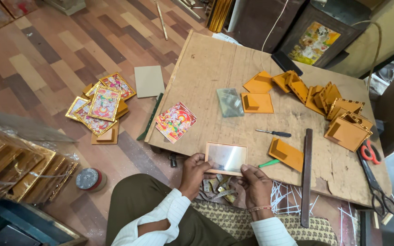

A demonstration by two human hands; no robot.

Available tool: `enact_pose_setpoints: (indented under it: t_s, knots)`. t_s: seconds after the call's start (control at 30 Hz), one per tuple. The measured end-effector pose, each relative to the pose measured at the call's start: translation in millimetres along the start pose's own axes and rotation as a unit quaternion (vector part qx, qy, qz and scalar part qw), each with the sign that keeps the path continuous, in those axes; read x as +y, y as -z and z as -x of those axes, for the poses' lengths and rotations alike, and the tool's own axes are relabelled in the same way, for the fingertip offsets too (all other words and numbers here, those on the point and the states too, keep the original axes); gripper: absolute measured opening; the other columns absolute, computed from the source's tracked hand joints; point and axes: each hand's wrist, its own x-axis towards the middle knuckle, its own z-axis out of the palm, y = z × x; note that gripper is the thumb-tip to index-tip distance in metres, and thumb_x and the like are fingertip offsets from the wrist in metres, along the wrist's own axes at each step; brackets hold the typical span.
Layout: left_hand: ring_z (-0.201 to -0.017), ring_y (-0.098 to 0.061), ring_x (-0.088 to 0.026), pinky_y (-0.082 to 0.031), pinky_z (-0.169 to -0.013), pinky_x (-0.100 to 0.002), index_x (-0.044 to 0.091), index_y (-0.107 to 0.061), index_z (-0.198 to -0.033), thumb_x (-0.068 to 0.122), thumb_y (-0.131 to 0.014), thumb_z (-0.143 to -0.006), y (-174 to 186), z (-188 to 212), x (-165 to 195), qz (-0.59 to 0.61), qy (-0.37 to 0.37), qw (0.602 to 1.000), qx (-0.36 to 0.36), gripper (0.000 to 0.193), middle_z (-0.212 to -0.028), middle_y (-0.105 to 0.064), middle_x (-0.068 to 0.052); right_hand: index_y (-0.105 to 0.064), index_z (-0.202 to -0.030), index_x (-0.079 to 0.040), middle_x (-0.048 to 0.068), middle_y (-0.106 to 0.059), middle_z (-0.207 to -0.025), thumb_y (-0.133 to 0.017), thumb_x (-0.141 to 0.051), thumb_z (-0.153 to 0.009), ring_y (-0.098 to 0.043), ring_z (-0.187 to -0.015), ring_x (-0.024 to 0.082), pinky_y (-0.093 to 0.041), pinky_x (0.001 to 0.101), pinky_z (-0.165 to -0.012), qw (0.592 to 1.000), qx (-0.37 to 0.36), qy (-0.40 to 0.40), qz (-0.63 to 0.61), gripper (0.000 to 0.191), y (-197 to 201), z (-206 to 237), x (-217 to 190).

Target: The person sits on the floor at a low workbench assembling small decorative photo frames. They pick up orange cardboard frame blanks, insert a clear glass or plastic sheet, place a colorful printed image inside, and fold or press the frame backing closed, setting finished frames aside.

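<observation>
Both hands hold a small wooden picture frame (226,158) with a glass front, at the near edge of a low wooden board (210,68). My left hand (193,173) grips its lower left corner. My right hand (256,184) grips its lower right edge, thumb on the rim. Under the hands lies a heap of small metal clips (219,187). A stack of colourful printed pictures (175,121) lies to the left on the board.
Orange frame backs with stands (257,102) are scattered over the board, with a pile at the right (345,123). A screwdriver (274,133), a glass pane (230,102), a long dark bar (306,177) and red-handled scissors (374,175) lie nearby. Finished gold frames (102,105) lie on the floor.
</observation>
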Motion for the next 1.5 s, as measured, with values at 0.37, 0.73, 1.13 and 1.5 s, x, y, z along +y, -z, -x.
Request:
enact_pose_setpoints:
  t_s: [0.37,0.73,1.13,1.5]
  knots:
    - [-0.087,-0.076,-0.036,-0.058,-0.078,-0.046,0.001,-0.073,-0.112,0.028,-0.091,-0.072,-17.9,36.7,81.6,-0.466,-0.225,0.854,-0.056,0.052,-0.093,-0.075,-0.015,-0.077,-0.101,0.007,0.014,-0.074,-0.078,-0.076,-0.003,-0.085,-0.064,-0.061,0.015,-0.052,0.0277,-0.057,0.976,-0.13,0.04,0.171,0.019,-8.9,27.3,-34.2]
    - [-0.072,-0.07,-0.013,-0.057,-0.061,-0.026,-0.003,-0.074,-0.096,0.006,-0.083,-0.082,19.3,26.1,54.9,-0.266,0.016,0.934,-0.24,0.019,-0.085,-0.076,-0.007,-0.079,-0.103,0.002,0.006,-0.077,-0.083,-0.073,-0.01,-0.087,-0.069,-0.067,0.014,-0.058,0.0288,-0.063,0.919,-0.251,-0.114,0.282,0.021,-30.8,57.0,-25.5]
    - [-0.08,-0.073,-0.015,-0.058,-0.069,-0.028,-0.003,-0.075,-0.106,0.011,-0.085,-0.076,26.0,30.2,54.2,-0.328,-0.017,0.894,-0.306,0.034,-0.092,-0.078,-0.011,-0.077,-0.109,0.006,0.011,-0.077,-0.086,-0.064,-0.004,-0.092,-0.074,-0.072,0.015,-0.062,0.0305,-0.069,0.817,-0.448,-0.125,0.342,0.024,-12.6,14.6,-27.7]
    - [-0.088,-0.072,-0.016,-0.059,-0.075,-0.03,-0.006,-0.07,-0.115,0.005,-0.085,-0.075,30.6,28.7,53.0,-0.317,-0.036,0.879,-0.355,0.044,-0.099,-0.075,-0.011,-0.078,-0.103,0.006,0.01,-0.078,-0.084,-0.068,-0.001,-0.09,-0.074,-0.071,0.015,-0.062,0.0297,-0.068,0.819,-0.438,-0.138,0.344,0.018,-17.2,25.7,-32.0]
